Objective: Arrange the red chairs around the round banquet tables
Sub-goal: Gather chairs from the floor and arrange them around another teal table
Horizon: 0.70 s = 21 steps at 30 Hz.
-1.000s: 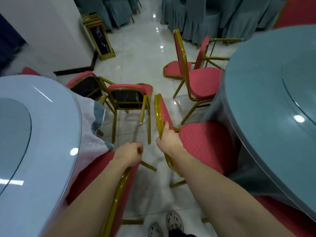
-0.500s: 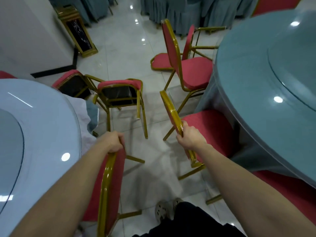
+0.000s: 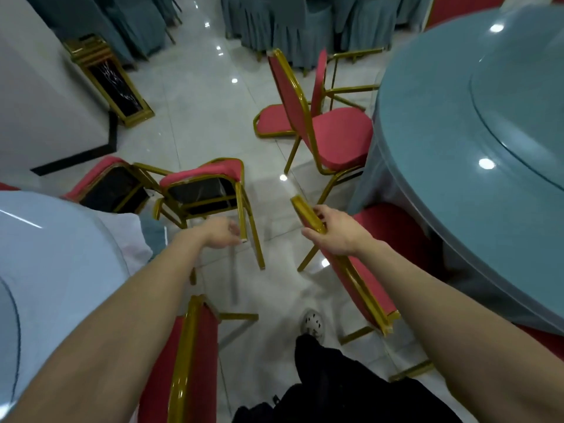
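The fingers (image 3: pixel 317 213) of the right hand (image 3: pixel 337 232) are curled tight over the gold top rail of a red chair (image 3: pixel 360 279), thumb on the near side, so this hand holds the chair by the top of its backrest. The chair leans back toward the person, its seat tucked against the draped rim of the teal round table (image 3: pixel 457 148) on the right and its legs on the floor (image 3: pixel 189 123). The fingers (image 3: pixel 235 232) of the left hand (image 3: pixel 218 236) are loosely curled and blurred. They sit right at the lower end of 1 gold leg of a tipped chair (image 3: pixel 201 178), and I cannot tell whether they touch or hold that leg. This tipped chair lies with its black underside facing the camera, just beside the draped edge of the pale round table (image 3: pixel 61 254) on the left. A second tipped chair (image 3: pixel 106 178) lies next to it, nearer the wall. Below the left forearm, another red chair back (image 3: pixel 195 355) stands free of both hands, close to the pale table's rim. Farther along the aisle, 1 upright chair (image 3: pixel 335 135) stands with its seat at the teal table's edge, and 1 fallen chair (image 3: pixel 274 120) lies just behind it. A gold-framed stand (image 3: pixel 113 83) is by the wall, and a pale shoe (image 3: pixel 312 322) is on the floor between the arms.
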### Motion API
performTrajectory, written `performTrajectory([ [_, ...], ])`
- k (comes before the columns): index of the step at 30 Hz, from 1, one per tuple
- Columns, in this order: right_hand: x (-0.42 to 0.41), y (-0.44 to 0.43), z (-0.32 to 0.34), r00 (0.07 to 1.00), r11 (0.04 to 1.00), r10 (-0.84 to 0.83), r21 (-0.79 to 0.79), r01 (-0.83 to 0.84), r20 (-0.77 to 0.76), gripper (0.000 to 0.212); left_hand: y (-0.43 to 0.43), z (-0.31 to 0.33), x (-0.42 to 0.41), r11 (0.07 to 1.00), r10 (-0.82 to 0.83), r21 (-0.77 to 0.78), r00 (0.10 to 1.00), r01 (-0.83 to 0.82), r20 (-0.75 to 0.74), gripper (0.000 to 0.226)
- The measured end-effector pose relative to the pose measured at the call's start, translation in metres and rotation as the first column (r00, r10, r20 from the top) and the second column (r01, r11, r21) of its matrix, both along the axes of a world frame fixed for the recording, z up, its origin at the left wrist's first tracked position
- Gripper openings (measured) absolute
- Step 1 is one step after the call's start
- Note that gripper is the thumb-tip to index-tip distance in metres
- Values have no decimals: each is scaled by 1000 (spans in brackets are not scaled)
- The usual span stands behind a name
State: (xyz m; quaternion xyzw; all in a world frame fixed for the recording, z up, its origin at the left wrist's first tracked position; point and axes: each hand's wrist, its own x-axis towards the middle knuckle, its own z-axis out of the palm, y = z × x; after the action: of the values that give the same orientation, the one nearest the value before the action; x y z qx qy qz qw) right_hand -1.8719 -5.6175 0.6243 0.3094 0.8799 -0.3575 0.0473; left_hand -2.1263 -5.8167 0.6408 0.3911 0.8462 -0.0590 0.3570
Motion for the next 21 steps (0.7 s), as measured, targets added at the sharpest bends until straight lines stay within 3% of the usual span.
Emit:
performTrajectory([
  [5, -81, 36, -6, 992, 997, 46, -66, -39, 116, 81, 97, 19, -65, 989, -98, 111, 995, 96, 9, 39],
  [12, -96, 61, -5, 956, 967, 209, -191, -171, 206, 61, 211, 20, -124, 975, -187, 115, 982, 190, -37, 36],
  [15, -111, 84, -11, 933, 946, 252, -266, -183, 257, 40, 267, 14, -149, 957, -227, 171, 971, 236, -72, 35],
  [17, -124, 110, -13, 944, 959, 185, -258, -114, 272, 29, 310, 11, -168, 937, -236, 233, 964, 259, -121, 35],
  [21, -165, 183, -19, 967, 994, -64, -72, 84, 246, 38, 400, 8, -220, 839, -194, 447, 938, 311, -289, 36],
])
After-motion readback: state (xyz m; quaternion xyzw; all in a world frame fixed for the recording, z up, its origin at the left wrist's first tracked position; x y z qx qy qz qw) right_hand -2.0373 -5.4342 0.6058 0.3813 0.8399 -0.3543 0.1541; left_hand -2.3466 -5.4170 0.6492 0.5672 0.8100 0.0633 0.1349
